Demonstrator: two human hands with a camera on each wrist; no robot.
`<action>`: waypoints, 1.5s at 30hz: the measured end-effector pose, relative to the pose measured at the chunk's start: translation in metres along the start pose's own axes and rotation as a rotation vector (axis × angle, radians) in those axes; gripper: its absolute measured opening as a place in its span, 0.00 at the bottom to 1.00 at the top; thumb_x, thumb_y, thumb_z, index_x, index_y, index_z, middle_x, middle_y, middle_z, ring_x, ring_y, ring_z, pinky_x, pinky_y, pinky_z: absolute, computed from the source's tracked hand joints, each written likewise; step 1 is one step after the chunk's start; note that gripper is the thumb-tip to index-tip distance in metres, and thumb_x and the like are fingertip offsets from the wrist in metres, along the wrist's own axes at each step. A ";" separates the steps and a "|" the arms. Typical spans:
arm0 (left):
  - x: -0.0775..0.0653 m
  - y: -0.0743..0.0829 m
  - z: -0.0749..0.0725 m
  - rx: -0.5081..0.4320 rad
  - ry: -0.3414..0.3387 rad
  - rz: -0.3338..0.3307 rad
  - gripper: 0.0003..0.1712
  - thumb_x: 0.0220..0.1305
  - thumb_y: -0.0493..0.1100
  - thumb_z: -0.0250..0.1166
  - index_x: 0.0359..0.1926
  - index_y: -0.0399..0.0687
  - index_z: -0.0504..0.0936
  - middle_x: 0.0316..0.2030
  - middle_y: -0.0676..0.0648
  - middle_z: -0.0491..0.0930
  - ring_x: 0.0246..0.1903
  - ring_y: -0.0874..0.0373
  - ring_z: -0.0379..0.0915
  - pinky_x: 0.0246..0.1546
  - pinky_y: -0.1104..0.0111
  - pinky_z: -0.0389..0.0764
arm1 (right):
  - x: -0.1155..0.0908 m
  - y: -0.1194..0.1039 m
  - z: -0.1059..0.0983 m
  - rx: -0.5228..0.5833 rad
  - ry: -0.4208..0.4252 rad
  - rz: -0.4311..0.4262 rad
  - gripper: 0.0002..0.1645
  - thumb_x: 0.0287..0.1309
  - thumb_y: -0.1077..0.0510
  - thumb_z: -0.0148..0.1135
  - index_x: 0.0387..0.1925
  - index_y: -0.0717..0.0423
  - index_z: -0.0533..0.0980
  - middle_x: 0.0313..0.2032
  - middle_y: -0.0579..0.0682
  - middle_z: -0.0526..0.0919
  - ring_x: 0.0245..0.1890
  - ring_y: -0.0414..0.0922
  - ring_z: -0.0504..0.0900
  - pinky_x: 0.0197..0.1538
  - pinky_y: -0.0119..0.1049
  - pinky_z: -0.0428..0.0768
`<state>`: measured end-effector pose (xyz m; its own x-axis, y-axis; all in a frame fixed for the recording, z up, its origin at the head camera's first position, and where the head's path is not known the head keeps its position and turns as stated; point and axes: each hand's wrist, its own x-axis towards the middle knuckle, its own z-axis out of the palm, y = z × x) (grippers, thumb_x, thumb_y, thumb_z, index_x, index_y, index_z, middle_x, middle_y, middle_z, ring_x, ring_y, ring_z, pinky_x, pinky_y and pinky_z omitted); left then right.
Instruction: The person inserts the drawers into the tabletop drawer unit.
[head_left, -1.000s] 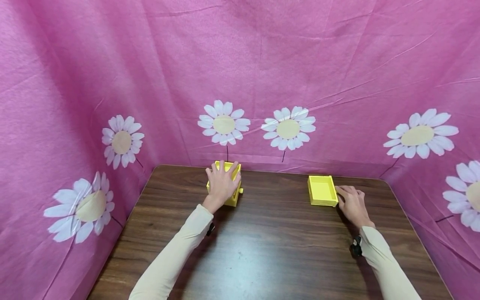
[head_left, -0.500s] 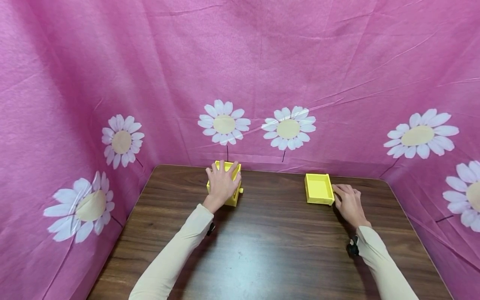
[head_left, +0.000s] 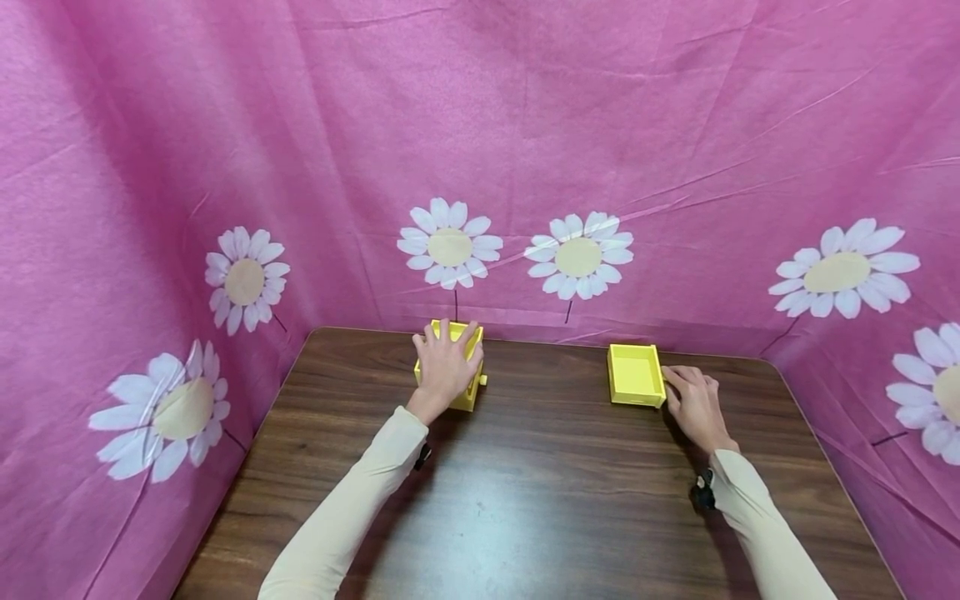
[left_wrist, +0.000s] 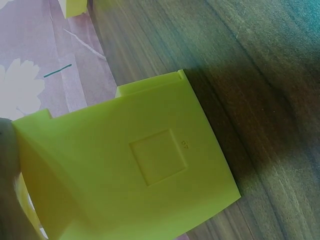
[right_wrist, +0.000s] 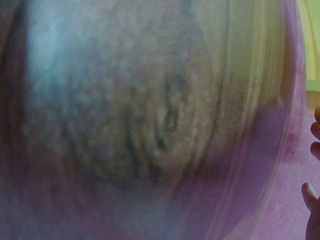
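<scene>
At the back left of the table, a small yellow cabinet (head_left: 463,402) stands with a knob on its right side. My left hand (head_left: 444,365) lies over its top with spread fingers and holds it by the edges. The left wrist view shows a flat side of the yellow cabinet (left_wrist: 95,165) close up, with a square recess. Farther right is a shallow yellow drawer (head_left: 636,375), its inside bare. My right hand (head_left: 696,407) pinches it at the right side, where the fingers hide its knob. Only fingertips (right_wrist: 315,131) show at the right wrist view's edge.
The brown wood-grain table (head_left: 480,517) reaches back to a pink curtain (head_left: 517,125) printed with white daisies, which also hangs along both sides. A stretch of table separates the cabinet from the drawer.
My right hand has moved the drawer a little to the left and toward the back, closer to the cabinet. The left hand and the cabinet have stayed in place.
</scene>
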<state>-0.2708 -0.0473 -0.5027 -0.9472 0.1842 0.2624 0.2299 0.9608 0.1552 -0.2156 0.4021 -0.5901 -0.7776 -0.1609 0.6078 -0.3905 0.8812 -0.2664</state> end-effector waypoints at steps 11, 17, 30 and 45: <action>0.000 0.000 0.001 -0.010 0.005 0.002 0.29 0.77 0.59 0.54 0.75 0.68 0.72 0.64 0.33 0.71 0.58 0.31 0.68 0.56 0.38 0.66 | 0.002 -0.005 0.003 0.014 0.002 0.003 0.21 0.53 0.76 0.67 0.52 0.74 0.82 0.45 0.68 0.85 0.48 0.67 0.79 0.48 0.65 0.67; 0.000 0.000 0.001 -0.023 -0.006 0.003 0.29 0.77 0.59 0.54 0.75 0.66 0.72 0.64 0.33 0.71 0.58 0.31 0.67 0.57 0.37 0.65 | 0.005 -0.010 0.006 0.015 -0.001 0.007 0.21 0.53 0.76 0.68 0.52 0.74 0.82 0.44 0.68 0.85 0.47 0.67 0.79 0.49 0.67 0.68; 0.002 -0.001 0.001 -0.027 -0.004 0.007 0.29 0.77 0.58 0.55 0.75 0.67 0.72 0.63 0.33 0.72 0.57 0.31 0.67 0.56 0.38 0.65 | 0.009 -0.018 0.012 0.040 0.011 -0.014 0.21 0.53 0.75 0.68 0.51 0.73 0.82 0.45 0.67 0.85 0.47 0.66 0.79 0.49 0.67 0.68; 0.007 0.002 0.001 -0.009 -0.017 0.011 0.29 0.78 0.60 0.49 0.75 0.67 0.72 0.63 0.33 0.71 0.57 0.32 0.67 0.55 0.40 0.65 | 0.012 -0.022 0.019 0.068 0.025 -0.033 0.20 0.54 0.74 0.69 0.50 0.74 0.83 0.44 0.69 0.85 0.47 0.67 0.80 0.50 0.68 0.69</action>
<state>-0.2768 -0.0438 -0.5016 -0.9482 0.1981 0.2483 0.2421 0.9568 0.1611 -0.2259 0.3722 -0.5909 -0.7518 -0.1774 0.6351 -0.4487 0.8434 -0.2955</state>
